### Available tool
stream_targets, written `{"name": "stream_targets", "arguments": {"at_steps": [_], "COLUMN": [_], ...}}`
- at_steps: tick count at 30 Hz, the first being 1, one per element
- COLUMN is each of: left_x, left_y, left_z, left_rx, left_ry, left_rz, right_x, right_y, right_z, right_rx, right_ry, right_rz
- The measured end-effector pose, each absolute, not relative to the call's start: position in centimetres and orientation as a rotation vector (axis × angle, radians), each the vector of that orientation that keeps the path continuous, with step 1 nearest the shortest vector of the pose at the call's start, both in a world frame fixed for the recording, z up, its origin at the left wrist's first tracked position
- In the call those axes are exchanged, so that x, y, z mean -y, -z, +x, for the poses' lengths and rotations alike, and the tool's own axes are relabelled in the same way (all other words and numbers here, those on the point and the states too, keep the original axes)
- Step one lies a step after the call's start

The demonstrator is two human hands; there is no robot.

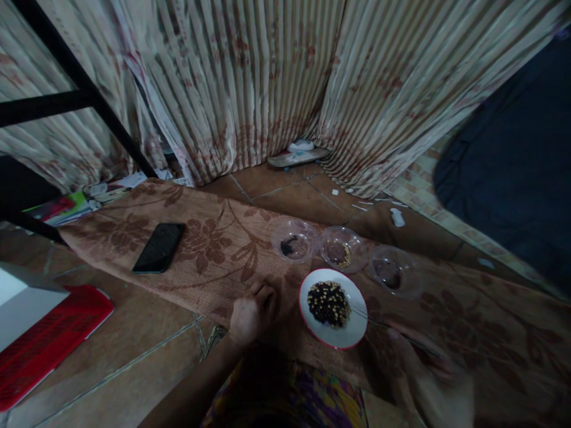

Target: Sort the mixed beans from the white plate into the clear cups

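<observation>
A white plate with a red rim (352, 337) lies on a brown flowered mat (214, 261) and holds a heap of mixed dark and pale beans (329, 303). Behind it stand three clear bowls: the left one (294, 241) with a few dark beans, the middle one (343, 249) with pale ones, the right one (395, 270) with a dark speck or two. My left hand (252, 312) rests as a closed fist on the mat, left of the plate. My right hand (428, 368) is smeared by motion and grips thin metal tweezers (383, 324) whose tips reach the plate's right rim.
A black phone (158, 246) lies on the mat's left part. A red and white flat object (44, 333) sits on the tiled floor at left. Striped curtains (250, 89) hang behind, with a sandal (297, 156) at their foot. A black metal frame (89, 89) and dark cloth (513, 178) flank the scene.
</observation>
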State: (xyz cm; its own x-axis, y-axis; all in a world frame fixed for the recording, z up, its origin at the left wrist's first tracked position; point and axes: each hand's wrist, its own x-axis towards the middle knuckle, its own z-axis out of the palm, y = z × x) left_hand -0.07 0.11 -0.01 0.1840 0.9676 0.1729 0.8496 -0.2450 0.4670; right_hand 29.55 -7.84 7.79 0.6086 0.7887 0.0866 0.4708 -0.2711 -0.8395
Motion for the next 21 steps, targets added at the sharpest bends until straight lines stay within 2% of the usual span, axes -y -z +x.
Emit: {"name": "stream_targets", "arguments": {"at_steps": [6, 21], "left_x": [-0.1, -0.1], "left_y": [-0.2, 0.0], "left_z": [0.0, 0.0], "left_rx": [-1.74, -1.747], "left_ry": [-0.648, -0.661], "left_rz": [2.192, 2.21], "right_x": [8.5, 9.0], "right_y": [-7.0, -4.6], "right_z": [30.1, 30.6], "right_rx": [1.227, 1.234], "right_ry": [-0.428, -0.541], "right_rz": [-1.854, -1.875]}}
